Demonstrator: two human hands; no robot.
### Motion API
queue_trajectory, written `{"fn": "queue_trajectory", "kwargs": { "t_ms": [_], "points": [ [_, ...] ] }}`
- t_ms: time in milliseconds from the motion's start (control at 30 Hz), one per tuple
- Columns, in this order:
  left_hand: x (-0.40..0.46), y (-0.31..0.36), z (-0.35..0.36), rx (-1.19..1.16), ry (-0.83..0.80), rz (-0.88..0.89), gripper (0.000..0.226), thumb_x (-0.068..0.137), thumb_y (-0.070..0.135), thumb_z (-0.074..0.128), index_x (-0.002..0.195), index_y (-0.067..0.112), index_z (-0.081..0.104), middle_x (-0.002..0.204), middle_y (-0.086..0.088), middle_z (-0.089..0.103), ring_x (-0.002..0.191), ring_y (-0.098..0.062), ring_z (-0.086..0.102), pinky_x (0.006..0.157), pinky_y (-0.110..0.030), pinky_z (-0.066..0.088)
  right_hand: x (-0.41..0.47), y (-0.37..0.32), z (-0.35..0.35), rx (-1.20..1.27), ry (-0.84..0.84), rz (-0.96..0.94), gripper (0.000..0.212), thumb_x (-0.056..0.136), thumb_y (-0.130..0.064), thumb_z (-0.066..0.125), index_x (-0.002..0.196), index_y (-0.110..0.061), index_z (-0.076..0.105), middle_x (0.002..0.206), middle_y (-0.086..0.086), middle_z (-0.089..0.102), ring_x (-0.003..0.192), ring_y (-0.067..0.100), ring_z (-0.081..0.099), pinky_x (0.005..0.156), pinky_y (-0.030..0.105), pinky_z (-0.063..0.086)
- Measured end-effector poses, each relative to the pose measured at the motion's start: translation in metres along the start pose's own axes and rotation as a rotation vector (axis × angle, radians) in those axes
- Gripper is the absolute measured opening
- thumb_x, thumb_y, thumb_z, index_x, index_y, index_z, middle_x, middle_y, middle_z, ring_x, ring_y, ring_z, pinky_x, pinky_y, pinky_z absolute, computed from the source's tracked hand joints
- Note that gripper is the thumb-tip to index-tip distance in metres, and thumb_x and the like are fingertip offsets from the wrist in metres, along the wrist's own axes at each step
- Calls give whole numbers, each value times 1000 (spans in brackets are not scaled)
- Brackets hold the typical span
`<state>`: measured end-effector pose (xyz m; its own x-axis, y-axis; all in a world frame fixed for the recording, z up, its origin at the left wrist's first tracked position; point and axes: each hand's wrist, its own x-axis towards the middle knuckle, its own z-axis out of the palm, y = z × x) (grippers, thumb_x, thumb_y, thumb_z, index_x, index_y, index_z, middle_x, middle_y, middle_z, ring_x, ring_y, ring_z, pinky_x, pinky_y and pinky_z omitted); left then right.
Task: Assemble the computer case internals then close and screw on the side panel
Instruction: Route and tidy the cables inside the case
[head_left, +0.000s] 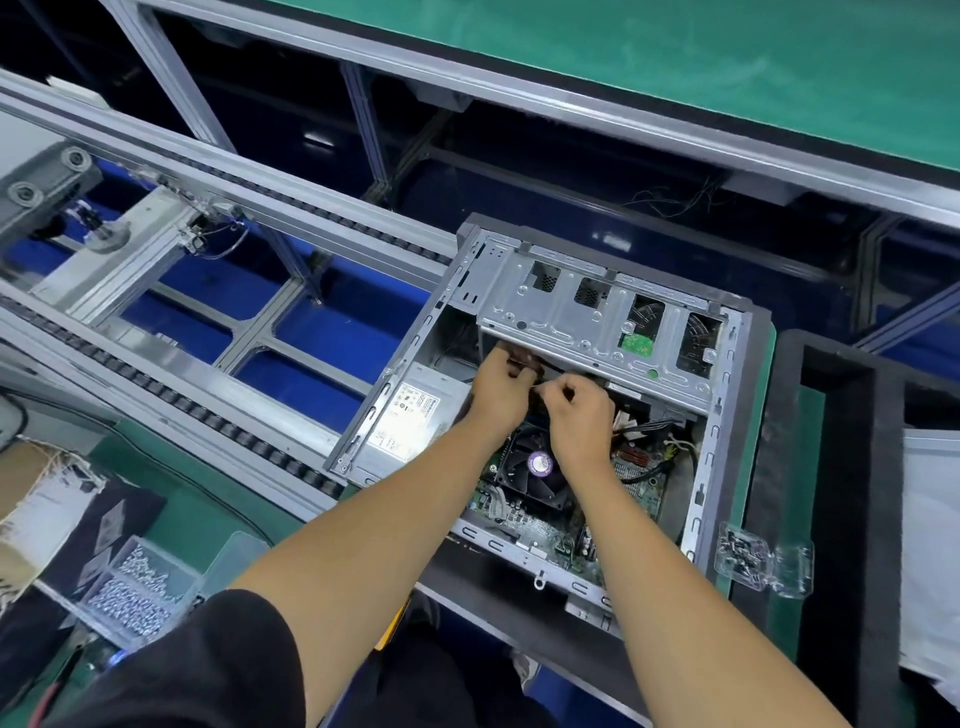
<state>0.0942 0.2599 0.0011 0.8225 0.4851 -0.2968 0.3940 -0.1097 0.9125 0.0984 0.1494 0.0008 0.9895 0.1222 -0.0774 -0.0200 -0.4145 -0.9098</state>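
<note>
Open grey steel computer case (545, 306) lies on its side, black cooler fan (535, 467) and green motherboard (524, 525) exposed. Left hand (498, 387) and right hand (579, 415), fingers curled, pinch dark cables (545, 370) beneath the drive cage (597, 312).

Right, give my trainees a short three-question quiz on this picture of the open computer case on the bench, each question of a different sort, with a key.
1. True or false: the side panel is already screwed onto the computer case.
2. Multiple choice: where are the left hand and right hand working? A) at the clear box of screws B) inside the case, just below the drive cage C) on the roller conveyor
3. Fill in: the round purple label sits on the ___.

Key: 1 false; 2 B; 3 cooler fan
</note>
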Motion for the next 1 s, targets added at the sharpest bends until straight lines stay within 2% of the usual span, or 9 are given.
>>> {"fn": "queue_trajectory", "kwargs": {
  "t_ms": [100, 167, 267, 367, 467, 567, 667, 767, 1000],
  "points": [
    [-1, -2, -3, 44, -18, 52, 15, 99, 8, 59, 93, 20, 52, 82, 3, 61, 74, -9, 58, 60, -16, 41, 6, 0, 6, -47, -6, 56, 26, 89, -16, 63, 65, -8, 69, 53, -1, 51, 49, 13, 36, 53, 33, 32],
    [-3, -3, -5, 91, -35, 93, 14, 101, 10, 56, 93, 18, 50, 81, 4, 59, 72, -5, 55, 56, -10, 38, 8, 0, 6, -43, -32, 77, 28, 90, -18, 63, 63, -12, 66, 50, -5, 47, 46, 10, 33, 51, 30, 28],
    [-4, -6, -5, 108, -62, 143, 9, 104, 9, 52, 96, 12, 51, 82, 4, 57, 74, -5, 53, 59, -8, 40, 10, -1, 5, -52, -41, 99, 25, 92, -16, 63, 68, -9, 67, 56, 3, 58, 52, 14, 44, 53, 33, 36],
    [-4, -6, -6, 100, -56, 165, 11, 105, 8, 50, 95, 14, 50, 82, 6, 54, 73, -2, 49, 62, -16, 39, 10, 1, 5, -49, -33, 116, 25, 89, -7, 62, 65, -7, 57, 57, 5, 53, 54, 18, 43, 55, 34, 34],
    [0, -9, -5, 94, -59, 138, 6, 106, 11, 49, 100, 11, 52, 86, 5, 55, 78, -5, 51, 68, -21, 40, 8, 2, 4, 8, -23, 112, 13, 91, -6, 64, 83, -11, 55, 73, 4, 63, 64, 18, 55, 59, 31, 40],
    [2, -10, -5, 44, -95, 81, 8, 106, 14, 48, 104, 14, 56, 91, 3, 59, 85, -11, 55, 76, -29, 45, 8, 4, 4, -21, -42, 76, 11, 93, -8, 63, 90, -11, 53, 83, 7, 68, 81, 24, 68, 71, 40, 50],
    [1, -10, -7, -21, -127, 39, 18, 105, 14, 50, 94, 27, 55, 89, 6, 62, 77, -1, 61, 68, -19, 46, 10, 6, 6, -67, -60, 38, 10, 94, -11, 62, 92, -12, 53, 88, 13, 69, 85, 33, 67, 76, 47, 53],
    [0, -10, -8, -71, -146, 20, 16, 104, 11, 51, 94, 22, 56, 89, 5, 65, 65, 12, 61, 59, -6, 45, 11, 7, 7, -152, -54, 5, 9, 94, -14, 62, 92, -14, 53, 83, 8, 63, 77, 32, 61, 68, 43, 47],
    [0, -12, -8, -43, -164, 8, 12, 103, 12, 55, 93, 18, 56, 88, 2, 66, 83, -11, 60, 77, -29, 47, 13, 9, 8, -147, -25, 0, 8, 95, -15, 62, 93, -15, 54, 83, 0, 57, 79, 27, 57, 70, 40, 45]
  ]
}}
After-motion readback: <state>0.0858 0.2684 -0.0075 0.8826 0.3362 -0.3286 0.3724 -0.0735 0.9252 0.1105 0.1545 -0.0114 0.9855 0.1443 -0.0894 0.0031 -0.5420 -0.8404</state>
